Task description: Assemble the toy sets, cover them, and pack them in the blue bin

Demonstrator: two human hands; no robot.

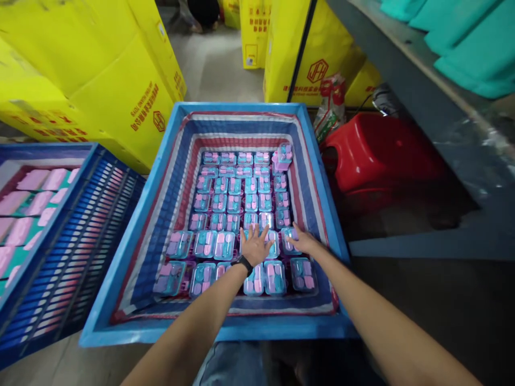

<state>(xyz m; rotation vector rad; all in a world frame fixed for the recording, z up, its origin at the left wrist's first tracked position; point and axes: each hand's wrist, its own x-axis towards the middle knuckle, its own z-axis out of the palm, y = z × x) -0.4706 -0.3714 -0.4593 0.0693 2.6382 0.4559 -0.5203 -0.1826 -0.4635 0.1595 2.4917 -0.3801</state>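
Small see-through plastic boxes (pixel 276 277) with pink, lilac and teal pieces inside stand in rows in a large blue crate (pixel 132 252). My left hand (pixel 255 247), with a dark watch on its wrist, lies palm down over boxes in the second row from the front. Its fingers are spread. On the right of that row, my right hand (pixel 304 241) touches the edge of a box (pixel 288 234), thumb and fingers apart. At the far right corner, another box (pixel 285 152) sits higher than the rest. Parts of the boxes under my hands are hidden.
Striped woven fabric (pixel 148 257) lines the crate. To the left stands a blue slatted basket (pixel 90 236) of pink and teal pieces. Yellow cartons (pixel 100 69) are behind; a red stool (pixel 374 150) and a grey bench (pixel 434 112) with teal items are at right.
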